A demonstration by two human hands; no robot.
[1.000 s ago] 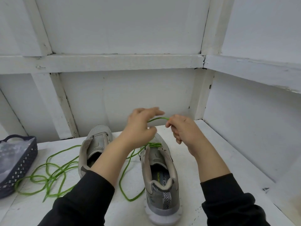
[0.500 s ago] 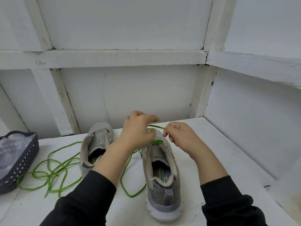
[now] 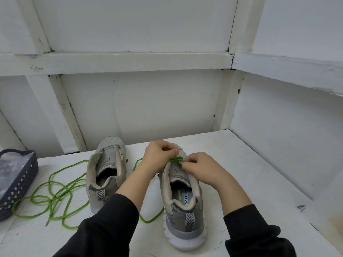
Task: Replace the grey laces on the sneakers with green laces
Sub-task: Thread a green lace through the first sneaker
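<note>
Both hands are pinched shut on the green lace (image 3: 176, 159). The left hand (image 3: 159, 156) curls its fingertips onto it from the far side and the right hand (image 3: 200, 167) nips it from the near side, so the two meet over the front eyelets of the sneaker (image 3: 182, 203) being laced. That sneaker stands in the middle of the worktop (image 3: 250, 173), heel toward the near edge and toe toward the back wall. This likely keeps the tongue open to view and lets each hand work its own row of holes. The lace sits bunched in a short crossing at the low eyelets, and its free length runs under the left forearm to a loop beside the sole (no grey lace shows on either shoe). I judge the threading to be only at its first rows. The second sneaker (image 3: 107, 164) waits just to the left, unlaced, and a loose green tangle (image 3: 55, 193) spreads from it toward the left edge, where a dark basket (image 3: 20, 180) sits. A second ago the hands were raised above the shoe with the lace drawn taut between them. Now they have dropped onto the eyelets, closer together, and the stretched line has collapsed into that small bunch. To me this reads as slack pulled through and the next hole being sought.
</note>
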